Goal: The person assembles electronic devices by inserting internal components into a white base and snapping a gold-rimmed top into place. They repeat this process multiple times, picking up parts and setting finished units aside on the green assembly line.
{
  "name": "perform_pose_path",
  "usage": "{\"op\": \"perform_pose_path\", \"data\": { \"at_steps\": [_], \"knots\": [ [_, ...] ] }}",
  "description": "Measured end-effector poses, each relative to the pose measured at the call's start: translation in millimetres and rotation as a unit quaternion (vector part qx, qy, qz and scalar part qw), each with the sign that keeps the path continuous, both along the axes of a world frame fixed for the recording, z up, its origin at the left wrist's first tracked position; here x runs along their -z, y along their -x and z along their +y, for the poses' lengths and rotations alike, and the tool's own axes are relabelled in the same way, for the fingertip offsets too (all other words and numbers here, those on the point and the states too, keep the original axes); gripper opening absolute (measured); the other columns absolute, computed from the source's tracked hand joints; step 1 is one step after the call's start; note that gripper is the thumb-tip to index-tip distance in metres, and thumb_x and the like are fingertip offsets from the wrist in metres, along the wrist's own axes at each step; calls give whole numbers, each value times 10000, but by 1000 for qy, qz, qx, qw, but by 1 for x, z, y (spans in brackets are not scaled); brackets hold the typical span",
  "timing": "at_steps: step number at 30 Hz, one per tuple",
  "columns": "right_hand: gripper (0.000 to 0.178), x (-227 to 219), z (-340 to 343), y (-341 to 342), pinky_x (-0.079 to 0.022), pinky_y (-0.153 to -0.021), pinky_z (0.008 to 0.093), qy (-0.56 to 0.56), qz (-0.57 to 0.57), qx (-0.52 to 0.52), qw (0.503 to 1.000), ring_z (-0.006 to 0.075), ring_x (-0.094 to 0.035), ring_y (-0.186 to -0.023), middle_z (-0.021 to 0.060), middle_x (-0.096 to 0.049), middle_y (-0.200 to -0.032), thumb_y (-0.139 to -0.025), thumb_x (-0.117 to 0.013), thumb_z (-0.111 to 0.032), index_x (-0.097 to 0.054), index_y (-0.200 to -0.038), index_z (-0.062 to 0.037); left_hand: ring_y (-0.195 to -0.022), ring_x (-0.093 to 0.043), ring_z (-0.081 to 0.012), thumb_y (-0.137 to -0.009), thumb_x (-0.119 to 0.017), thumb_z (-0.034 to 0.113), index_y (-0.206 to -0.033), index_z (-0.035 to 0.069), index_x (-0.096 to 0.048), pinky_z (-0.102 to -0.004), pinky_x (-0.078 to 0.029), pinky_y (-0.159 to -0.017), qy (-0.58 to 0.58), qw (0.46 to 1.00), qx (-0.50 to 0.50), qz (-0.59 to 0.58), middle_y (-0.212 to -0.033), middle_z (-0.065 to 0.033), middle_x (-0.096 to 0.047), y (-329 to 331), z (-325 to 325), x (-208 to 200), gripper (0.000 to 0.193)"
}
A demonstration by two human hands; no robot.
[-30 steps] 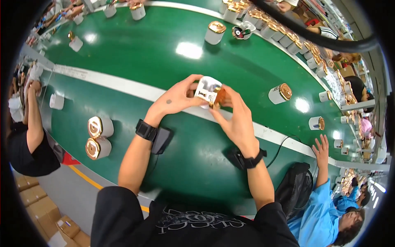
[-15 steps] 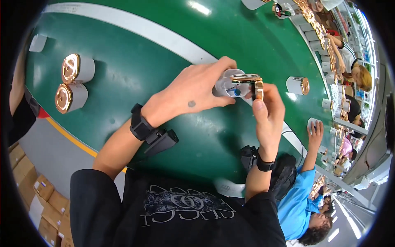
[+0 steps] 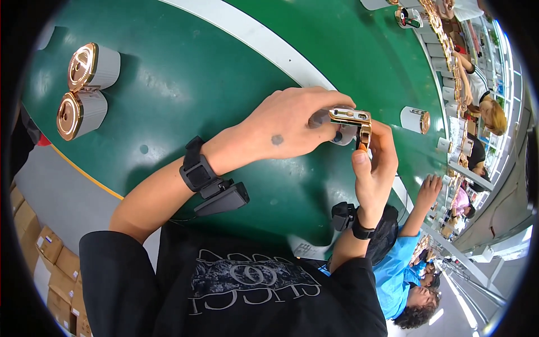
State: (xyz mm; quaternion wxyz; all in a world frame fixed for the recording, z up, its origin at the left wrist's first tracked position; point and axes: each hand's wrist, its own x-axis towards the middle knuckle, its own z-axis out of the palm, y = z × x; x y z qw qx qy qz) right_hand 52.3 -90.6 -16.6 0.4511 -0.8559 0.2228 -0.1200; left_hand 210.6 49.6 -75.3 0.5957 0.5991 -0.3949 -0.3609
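Observation:
My left hand (image 3: pixel 289 124) is wrapped from above around a clear, rounded cup-like piece (image 3: pixel 319 118), and its fingers cover most of it. My right hand (image 3: pixel 377 163) pinches a shiny gold-trimmed part (image 3: pixel 350 116) between thumb and fingers. That part looks like a lid seen edge-on, with a gold piece bending down at its right end. It sits right against the clear piece; whether the two are joined I cannot tell. Both are held above the green table (image 3: pixel 224 90). Black straps with small black devices circle both wrists.
Two white canisters with gold lids (image 3: pixel 81 67) stand at the far left; another canister (image 3: pixel 414 119) lies on its side at right. A white strip (image 3: pixel 269 48) crosses the table. A co-worker in blue (image 3: pixel 396 275) reaches in at right. Cardboard boxes (image 3: pixel 50 244) are stacked lower left.
Both hands, with the clear piece and the gold-trimmed part, have shifted slightly right in view. My left fingers now cover more of the clear piece. The canisters at left appear farther up and left.

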Motion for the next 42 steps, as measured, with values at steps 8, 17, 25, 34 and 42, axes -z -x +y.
{"op": "perform_pose_path", "data": {
  "at_steps": [8, 17, 25, 34, 42],
  "knots": [
    [594, -7, 1, 2, -539, -887, 362, -8, 23, 5, 1000, 209, -661, -930, 102, -622, -1083, -848, -817, -382, -600, -1218, 27, -766, -701, -220, -885, -698, 113, -1275, 94, -673, -316, -562, -656, 20, 997, -57, -56, -1104, -100, -721, 11, -3, 3, 391],
    [615, -12, 0, 11, -536, -915, 372, 22, 77, 3, 997, 239, -712, -950, 112, -712, -1026, -803, -850, -363, -600, -1219, 15, -797, -714, -234, -876, -650, 97, -1286, 81, -665, -329, -574, -674, -7, 999, 24, -26, -1036, -116, -744, 7, 0, -1, 411],
    [675, -24, 0, 22, -515, -896, 313, 41, 138, -11, 989, 214, -695, -1062, 119, -696, -1152, -821, -845, -342, -548, -1301, 28, -773, -707, -172, -940, -635, 132, -1317, 54, -650, -322, -573, -629, -42, 979, 141, 138, -1007, -96, -745, -1, 2, -5, 385],
    [676, -29, 1, 30, -527, -912, 347, 70, 147, 0, 987, 263, -747, -1012, 142, -756, -1047, -711, -903, -242, -568, -1256, -22, -787, -714, -187, -851, -751, 75, -1324, 39, -609, -324, -589, -691, 52, 989, 133, 47, -1059, -112, -712, 3, 8, 10, 496],
    [660, -48, 6, 25, -554, -893, 363, 198, 188, -33, 961, 267, -737, -1004, 127, -710, -1112, -667, -946, -211, -612, -1198, -7, -815, -736, -241, -788, -775, 32, -1324, 42, -593, -353, -593, -745, 32, 993, 114, 12, -1102, -145, -694, 7, 6, 12, 566]
  ]
}}
